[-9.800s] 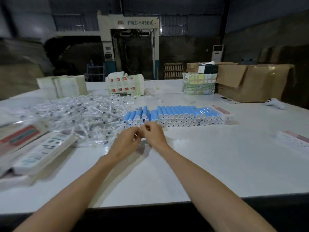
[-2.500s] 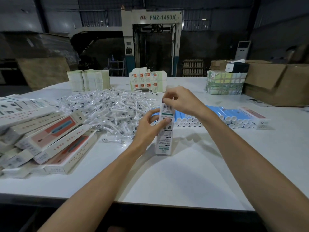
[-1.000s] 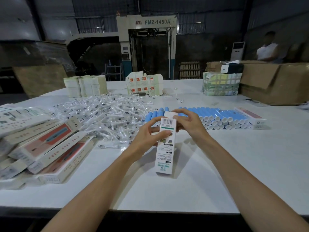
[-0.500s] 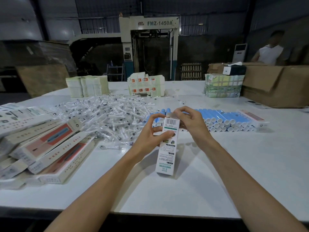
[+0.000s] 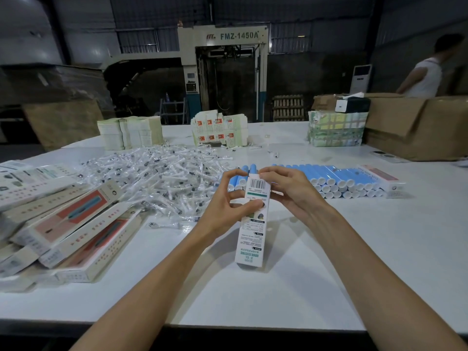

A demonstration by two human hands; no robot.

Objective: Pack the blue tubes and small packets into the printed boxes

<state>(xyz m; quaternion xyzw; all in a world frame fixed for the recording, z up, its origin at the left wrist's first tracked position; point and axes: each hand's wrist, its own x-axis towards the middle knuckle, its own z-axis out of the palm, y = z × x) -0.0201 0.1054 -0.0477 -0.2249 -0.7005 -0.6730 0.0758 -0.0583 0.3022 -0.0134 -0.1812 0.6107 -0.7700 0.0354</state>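
Observation:
A tall white printed box point(image 5: 250, 239) stands upright on the white table point(image 5: 342, 274), barcode side facing me. My left hand point(image 5: 225, 203) grips its upper part with thumb and fingers. My right hand point(image 5: 286, 188) pinches the top end of the box. Behind my hands lies a stacked row of blue tubes point(image 5: 336, 177) with white caps. A heap of small clear packets point(image 5: 157, 178) spreads over the table to the left of the tubes.
Filled printed boxes point(image 5: 63, 224) lie piled at the left edge. Stacks of flat cartons point(image 5: 219, 131) and paper bundles point(image 5: 130, 133) stand at the back. A wrapped bundle point(image 5: 335, 131) and a brown cardboard box point(image 5: 417, 127) sit at the back right, a person point(image 5: 423, 74) behind.
Both hands have kept hold of the upright box; the right-hand fingers have shifted on its top end. The person at the back right has moved further right.

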